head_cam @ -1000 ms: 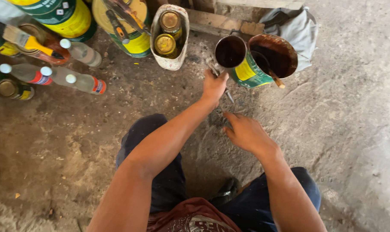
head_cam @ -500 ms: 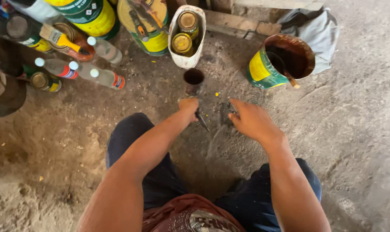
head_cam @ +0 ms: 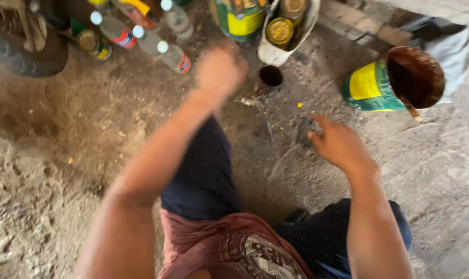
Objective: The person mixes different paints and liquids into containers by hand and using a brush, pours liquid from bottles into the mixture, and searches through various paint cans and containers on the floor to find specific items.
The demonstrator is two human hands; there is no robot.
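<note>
Neither hand has a grip on anything; both hang bare over a dirt floor beside a small dark cup.

Left hand (head_cam: 220,68) is raised and blurred, fingers curled loosely with nothing seen inside them, just left of the small dark cup (head_cam: 270,77), which stands upright on the floor (head_cam: 64,155). Right hand (head_cam: 339,144) hovers open, palm down, fingers spread, near a dark scrap (head_cam: 308,125) on the ground. Beyond the cup sits a white tub (head_cam: 275,52) of round tins; to the right, a yellow-and-green can (head_cam: 371,87) lies tipped with a stick in it. Plastic bottles (head_cam: 173,56) lie at upper left. Judging by this, the cup is set down and nothing is being carried.
</note>
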